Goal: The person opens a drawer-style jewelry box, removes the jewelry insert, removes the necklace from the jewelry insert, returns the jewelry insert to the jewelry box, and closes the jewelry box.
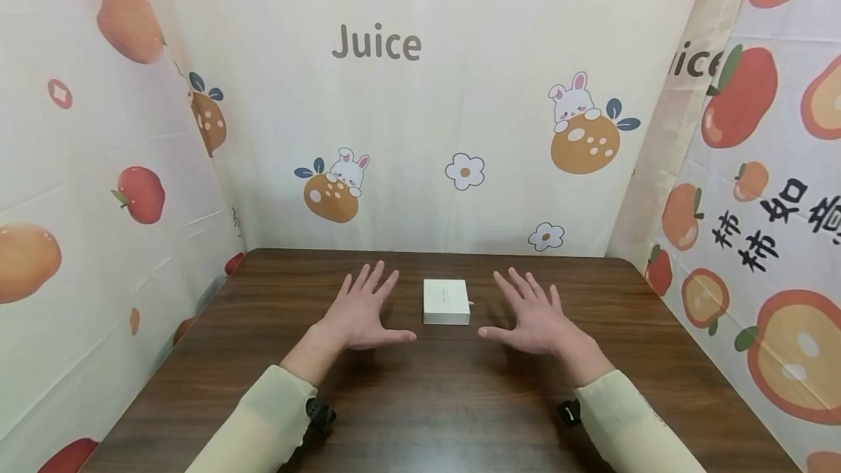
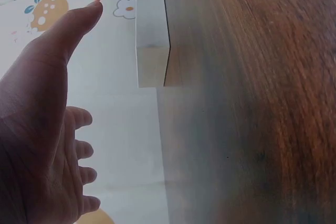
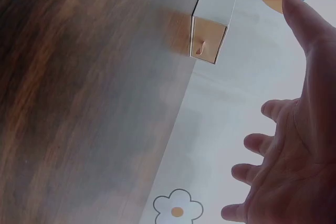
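Note:
A small white box [image 1: 446,301] with faint lettering on its lid lies on the dark wooden table. My left hand [image 1: 363,310] is held to the left of it, fingers spread and thumb pointing at the box, with a gap between. On the other side, my right hand [image 1: 531,314] mirrors this pose, also apart from the box. The right wrist view shows a drawer-like end on the box [image 3: 217,3], with a small ribbon pull tab [image 3: 200,48]. Its opposite end is plain in the left wrist view, where the box [image 2: 152,40] stands beyond the thumb. Neither hand holds anything.
The brown table [image 1: 420,400] reaches back to a pale curtain [image 1: 434,108] printed with fruit, rabbits and flowers. Similar printed cloth hangs along the left side [image 1: 85,137] and the right side [image 1: 716,232]. Dark wrist devices [image 1: 320,414] sit at both cuffs.

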The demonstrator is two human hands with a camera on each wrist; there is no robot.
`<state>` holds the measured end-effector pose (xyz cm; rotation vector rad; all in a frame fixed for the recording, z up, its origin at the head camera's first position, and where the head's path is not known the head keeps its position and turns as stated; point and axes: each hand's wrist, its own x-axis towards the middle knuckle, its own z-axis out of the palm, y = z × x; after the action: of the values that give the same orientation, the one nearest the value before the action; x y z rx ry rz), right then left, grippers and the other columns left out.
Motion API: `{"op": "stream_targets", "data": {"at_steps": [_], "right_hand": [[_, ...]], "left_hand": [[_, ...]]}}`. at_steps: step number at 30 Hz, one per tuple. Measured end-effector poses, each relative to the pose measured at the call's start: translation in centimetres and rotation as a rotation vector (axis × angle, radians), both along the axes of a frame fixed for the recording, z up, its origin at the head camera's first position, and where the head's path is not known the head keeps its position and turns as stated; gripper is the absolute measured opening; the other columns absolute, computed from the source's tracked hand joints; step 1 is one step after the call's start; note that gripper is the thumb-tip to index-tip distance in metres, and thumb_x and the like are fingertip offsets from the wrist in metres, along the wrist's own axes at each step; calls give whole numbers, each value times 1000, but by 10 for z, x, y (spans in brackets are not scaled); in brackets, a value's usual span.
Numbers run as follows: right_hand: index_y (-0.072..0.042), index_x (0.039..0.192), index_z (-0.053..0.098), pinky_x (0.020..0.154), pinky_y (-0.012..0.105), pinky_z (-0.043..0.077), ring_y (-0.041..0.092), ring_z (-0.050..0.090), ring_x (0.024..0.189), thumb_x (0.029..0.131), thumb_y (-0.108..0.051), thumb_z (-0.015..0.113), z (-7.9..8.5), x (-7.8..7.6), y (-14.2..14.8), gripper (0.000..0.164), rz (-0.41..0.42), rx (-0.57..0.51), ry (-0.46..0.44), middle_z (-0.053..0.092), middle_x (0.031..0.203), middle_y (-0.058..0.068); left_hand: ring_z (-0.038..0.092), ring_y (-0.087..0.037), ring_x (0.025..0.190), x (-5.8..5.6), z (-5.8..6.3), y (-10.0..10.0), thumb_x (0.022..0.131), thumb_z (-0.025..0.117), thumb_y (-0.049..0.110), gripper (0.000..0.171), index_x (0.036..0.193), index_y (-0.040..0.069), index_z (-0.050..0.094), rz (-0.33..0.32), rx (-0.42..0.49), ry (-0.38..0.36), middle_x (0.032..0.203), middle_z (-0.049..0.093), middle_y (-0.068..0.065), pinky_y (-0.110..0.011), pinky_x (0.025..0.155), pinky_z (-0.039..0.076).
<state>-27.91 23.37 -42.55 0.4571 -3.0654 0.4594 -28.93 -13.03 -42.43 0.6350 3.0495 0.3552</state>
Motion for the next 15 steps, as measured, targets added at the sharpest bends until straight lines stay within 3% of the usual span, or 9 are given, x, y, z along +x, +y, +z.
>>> {"op": "stream_targets", "data": {"at_steps": [15], "right_hand": [[-21,177,23,126,86,12,54,25,164,87,-87,68,0,0,-1,120,8,19,-9,23,182,21]], "left_hand": [[11,-43,172,-3,-5,-1,83,65,91,124,177,20,25,1,29,-2,186,12,-16,-68,136,17]]}}
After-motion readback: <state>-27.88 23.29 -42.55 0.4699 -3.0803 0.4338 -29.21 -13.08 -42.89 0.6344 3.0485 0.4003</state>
